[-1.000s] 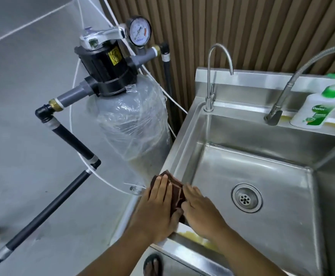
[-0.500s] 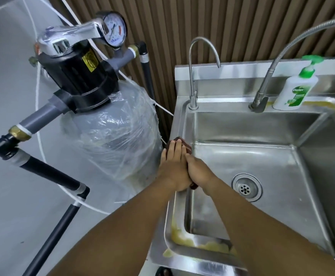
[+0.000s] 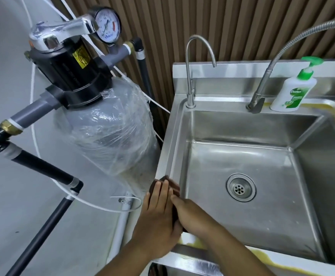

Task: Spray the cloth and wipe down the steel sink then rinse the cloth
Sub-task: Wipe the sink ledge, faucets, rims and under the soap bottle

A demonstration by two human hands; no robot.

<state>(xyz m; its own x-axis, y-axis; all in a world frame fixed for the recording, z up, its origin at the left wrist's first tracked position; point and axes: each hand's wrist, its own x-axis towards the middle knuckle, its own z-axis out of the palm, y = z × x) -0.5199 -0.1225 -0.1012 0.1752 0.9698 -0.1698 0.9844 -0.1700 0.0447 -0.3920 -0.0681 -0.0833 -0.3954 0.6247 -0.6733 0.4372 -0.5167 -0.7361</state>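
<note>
Dark brown cloth [image 3: 174, 188], silver steel sink [image 3: 242, 156], white bottle [image 3: 290, 94] with green pump, brown ribbed wall [image 3: 242, 26].

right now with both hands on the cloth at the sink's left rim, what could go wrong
The cloth straddles the narrow left rim of the sink, so a hard stroke by the left hand could slip it off the outer edge toward the wrapped tank. The right hand could skid into the basin. Yellow residue on the front rim may smear.

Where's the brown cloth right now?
In the head view, the brown cloth lies on the sink's left rim near the front corner, pressed under the left hand and right hand, beside the plastic-wrapped tank.
</note>
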